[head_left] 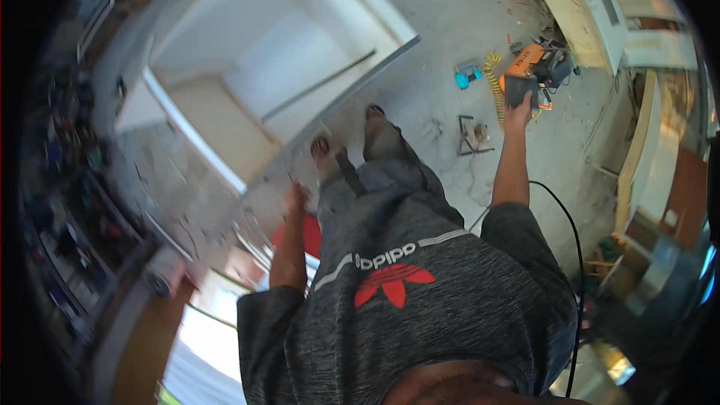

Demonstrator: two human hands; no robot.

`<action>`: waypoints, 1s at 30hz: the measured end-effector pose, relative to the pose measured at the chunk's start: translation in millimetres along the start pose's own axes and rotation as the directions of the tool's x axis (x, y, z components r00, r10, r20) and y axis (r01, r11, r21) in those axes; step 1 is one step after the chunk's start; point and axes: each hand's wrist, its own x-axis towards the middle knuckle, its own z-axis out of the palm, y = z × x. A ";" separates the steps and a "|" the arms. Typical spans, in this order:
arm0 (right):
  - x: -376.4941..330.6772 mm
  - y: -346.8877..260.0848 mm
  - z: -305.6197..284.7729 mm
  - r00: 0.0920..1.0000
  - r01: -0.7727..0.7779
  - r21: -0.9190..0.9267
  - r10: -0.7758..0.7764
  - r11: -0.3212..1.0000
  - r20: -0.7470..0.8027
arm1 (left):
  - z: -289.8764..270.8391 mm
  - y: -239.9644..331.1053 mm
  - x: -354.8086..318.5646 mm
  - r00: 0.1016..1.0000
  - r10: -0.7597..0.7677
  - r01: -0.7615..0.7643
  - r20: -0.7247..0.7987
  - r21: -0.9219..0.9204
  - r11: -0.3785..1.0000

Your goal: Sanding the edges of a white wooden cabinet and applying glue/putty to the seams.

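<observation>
My right hand (523, 105), its arm stretched out ahead, grips a dark, flat rectangular piece (520, 88) by its near edge. That piece overlaps the view of an orange and black air compressor (525, 62) on the floor. A yellow coiled hose (493, 82) trails beside the compressor. At my left side hangs my left hand (298, 199), slightly blurred, with its fingers curled in. Whether they hold something is too small to tell. Just behind it is a red object (309, 236), partly hidden by my forearm.
Ahead on the left stands a large white open cabinet box (277, 45). A teal tool (467, 75) and a small black metal frame (475, 136) lie on the concrete floor. Boards (637, 157) lean at the right. A black cable (574, 240) loops past my right side.
</observation>
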 end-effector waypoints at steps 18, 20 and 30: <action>163.3 30.7 -109.9 0.833 -0.227 -0.130 0.123 0.965 -0.540 | 576.5 157.0 196.6 0.683 -0.023 -0.651 0.730 0.594 -0.472; 202.6 1.1 -80.7 0.886 -0.213 -0.077 0.159 0.974 -0.435 | 688.6 177.5 188.1 0.816 0.235 -0.565 0.528 0.815 0.130; 424.3 -92.6 48.1 0.963 0.149 0.174 -0.103 0.973 -0.248 | 1052.5 354.3 292.3 0.809 0.219 -0.511 0.546 0.467 0.722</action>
